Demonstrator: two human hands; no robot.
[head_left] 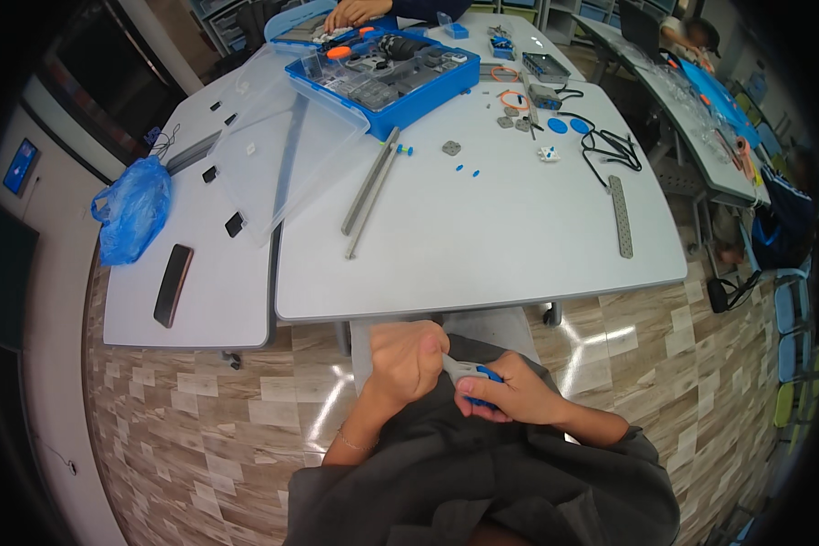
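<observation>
Over my lap, in front of the table's near edge, my left hand (pixel 409 362) is closed in a fist against one end of a small light-grey and blue piece (pixel 464 369). Whatever its fingers hold is hidden inside the fist. My right hand (pixel 511 391) wraps round the other end of the piece, thumb on top, with blue showing between the fingers. The exact kind of this piece is not clear. On the table beyond lie two long grey beams (pixel 370 189), side by side and nearly parallel.
A blue bin (pixel 423 105) of sorted parts stands at the back, with a clear plastic lid (pixel 273 173) beside it. Another person's hand (pixel 357 13) is behind. Black cables (pixel 610 150) and a perforated grey strip (pixel 621 217) lie right; a phone (pixel 173 285) and blue bag (pixel 135 209) left.
</observation>
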